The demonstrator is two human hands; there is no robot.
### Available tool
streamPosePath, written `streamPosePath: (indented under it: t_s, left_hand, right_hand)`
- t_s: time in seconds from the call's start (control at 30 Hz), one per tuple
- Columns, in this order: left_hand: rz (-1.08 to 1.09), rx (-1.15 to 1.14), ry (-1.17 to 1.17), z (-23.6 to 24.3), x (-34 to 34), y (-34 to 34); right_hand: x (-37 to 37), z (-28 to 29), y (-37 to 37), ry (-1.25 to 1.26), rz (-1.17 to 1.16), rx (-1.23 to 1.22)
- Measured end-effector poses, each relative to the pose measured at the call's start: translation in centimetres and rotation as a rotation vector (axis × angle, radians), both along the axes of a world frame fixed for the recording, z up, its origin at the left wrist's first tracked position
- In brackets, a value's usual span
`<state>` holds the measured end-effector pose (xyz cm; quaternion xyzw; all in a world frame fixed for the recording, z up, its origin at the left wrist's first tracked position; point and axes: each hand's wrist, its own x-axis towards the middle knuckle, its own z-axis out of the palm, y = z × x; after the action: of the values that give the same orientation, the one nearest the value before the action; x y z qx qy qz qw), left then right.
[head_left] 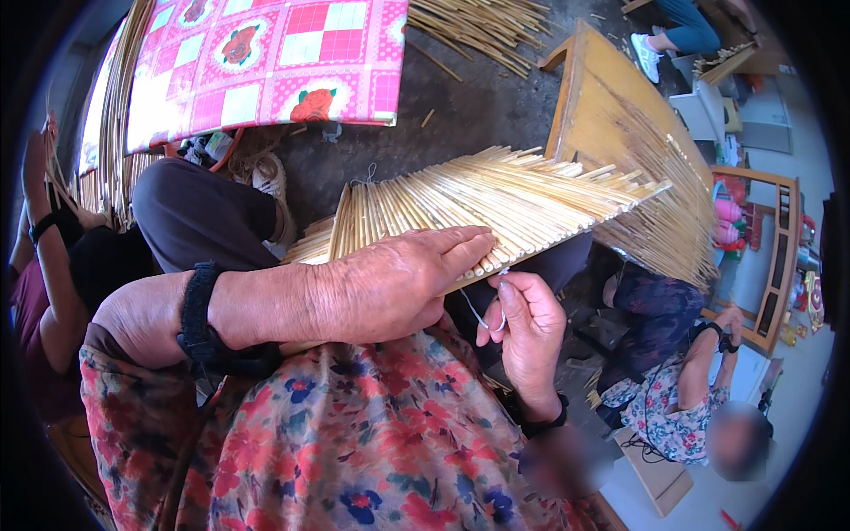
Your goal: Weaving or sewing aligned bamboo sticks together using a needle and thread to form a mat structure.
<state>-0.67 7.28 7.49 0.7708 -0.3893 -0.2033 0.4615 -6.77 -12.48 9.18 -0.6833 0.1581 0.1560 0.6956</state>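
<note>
A fan-shaped row of pale straw sticks (522, 199), bound side by side with string, lies slanting across my lap. My left hand (403, 279) rests over the lower ends of the sticks, fingers together, gripping the bundle near its edge. Just below that edge my right hand (522, 327) pinches a thin white string (471, 304), which loops down from the underside of the sticks between my thumb and fingers.
A table with a pink checked cover (257, 71) stands at upper left. A wooden board with loose sticks (602, 97) is at right. More sticks (469, 26) lie on the dark floor (443, 106). Co-workers sit at left (49, 319) and right (664, 416).
</note>
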Motion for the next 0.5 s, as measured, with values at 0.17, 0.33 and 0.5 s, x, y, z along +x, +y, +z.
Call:
streamPosePath:
  t_s: [0.17,0.33,0.5]
  left_hand:
    - [-0.002,0.019,0.027,0.1,0.4,0.1]
    - [-0.014,0.023,0.11,0.6,0.7,0.0]
    - [-0.014,0.009,0.041,0.4,0.5,-0.8]
  right_hand:
    - [1.4,0.6,0.0,0.081,0.036,0.033]
    - [2.0,0.9,0.2,0.18,-0.028,0.163]
    - [2.3,1.4,0.3,0.196,-0.111,0.203]
